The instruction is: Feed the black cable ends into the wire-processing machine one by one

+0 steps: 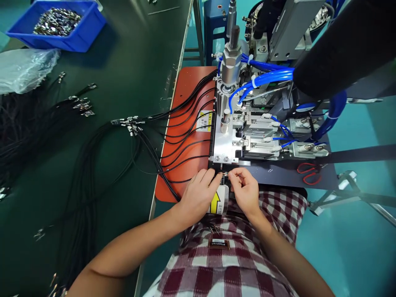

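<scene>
At the near end of the machine [223,142], my two hands meet with their fingertips almost touching. My left hand [199,192] is closed in a pinch on a thin black cable [182,181] that runs in from the left. Between the fingertips shows a small shiny metal connector [226,174], pinched by my right hand [246,192]. Its exact shape is too small to make out. Several other black cables cross the orange-red board [185,84] and enter the machine's left side. A yellow and white arrow label [221,202] sits just below my hands.
On the dark green table [139,49] lie a cable bundle with metal ends [133,123], more black cables [24,128], a plastic bag [27,68] and a blue bin [89,29] of metal parts. Red-handled scissors [311,173] rest at the right. Blue air hoses [272,76] arch over the machine.
</scene>
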`<state>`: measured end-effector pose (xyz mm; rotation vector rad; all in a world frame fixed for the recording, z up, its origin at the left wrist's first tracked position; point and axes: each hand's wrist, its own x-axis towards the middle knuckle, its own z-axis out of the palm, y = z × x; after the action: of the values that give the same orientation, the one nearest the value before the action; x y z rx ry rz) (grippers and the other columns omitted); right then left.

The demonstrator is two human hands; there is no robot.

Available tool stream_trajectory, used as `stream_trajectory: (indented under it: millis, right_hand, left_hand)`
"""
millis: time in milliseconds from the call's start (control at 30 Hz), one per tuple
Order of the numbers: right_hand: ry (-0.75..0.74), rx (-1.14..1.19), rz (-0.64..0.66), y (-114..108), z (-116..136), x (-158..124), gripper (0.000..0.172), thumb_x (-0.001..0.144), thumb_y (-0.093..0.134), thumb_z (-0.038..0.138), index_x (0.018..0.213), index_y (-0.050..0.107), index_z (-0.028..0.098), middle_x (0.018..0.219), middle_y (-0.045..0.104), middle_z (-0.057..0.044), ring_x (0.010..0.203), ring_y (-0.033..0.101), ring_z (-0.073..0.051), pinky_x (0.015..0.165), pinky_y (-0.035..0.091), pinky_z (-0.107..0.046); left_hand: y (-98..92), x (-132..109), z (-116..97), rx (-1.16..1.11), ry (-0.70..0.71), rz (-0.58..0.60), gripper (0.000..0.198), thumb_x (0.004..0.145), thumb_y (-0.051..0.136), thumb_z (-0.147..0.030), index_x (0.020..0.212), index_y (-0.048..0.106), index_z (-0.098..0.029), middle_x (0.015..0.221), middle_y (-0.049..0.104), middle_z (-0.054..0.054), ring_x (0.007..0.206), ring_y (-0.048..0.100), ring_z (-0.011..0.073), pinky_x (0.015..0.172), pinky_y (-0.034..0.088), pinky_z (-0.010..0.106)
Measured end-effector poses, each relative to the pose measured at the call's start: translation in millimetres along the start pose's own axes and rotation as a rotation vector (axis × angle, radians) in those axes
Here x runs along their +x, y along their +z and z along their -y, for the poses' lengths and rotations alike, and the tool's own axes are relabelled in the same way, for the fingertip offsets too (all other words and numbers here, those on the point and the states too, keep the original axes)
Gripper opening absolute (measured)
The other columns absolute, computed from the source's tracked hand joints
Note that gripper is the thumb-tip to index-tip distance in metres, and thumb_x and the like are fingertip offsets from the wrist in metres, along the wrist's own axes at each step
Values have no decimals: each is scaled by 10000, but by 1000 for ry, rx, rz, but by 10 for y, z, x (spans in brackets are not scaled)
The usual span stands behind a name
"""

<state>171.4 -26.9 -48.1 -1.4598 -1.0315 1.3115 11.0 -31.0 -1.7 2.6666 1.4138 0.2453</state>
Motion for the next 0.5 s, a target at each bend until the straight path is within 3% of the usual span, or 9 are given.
stream_trajectory:
  millis: [267,500]
  right_hand:
    - [239,294,149,-9,14,44,282,790,658,438,706,589,178,590,530,37,444,403,-71,459,332,-225]
    - [172,210,113,-15,33,56,268,785,666,427,733,580,178,640,553,33,457,442,-73,468,350,-226]
  left_hand:
    - [104,-15,82,-126,1,-154,325,908,398,-114,1158,606,-96,988,544,130,890,483,227,761,502,345]
    - [93,-5,94,-152,-16,-127,332,893,422,-104,1158,618,-146,941,547,98,848,489,207,721,482,314]
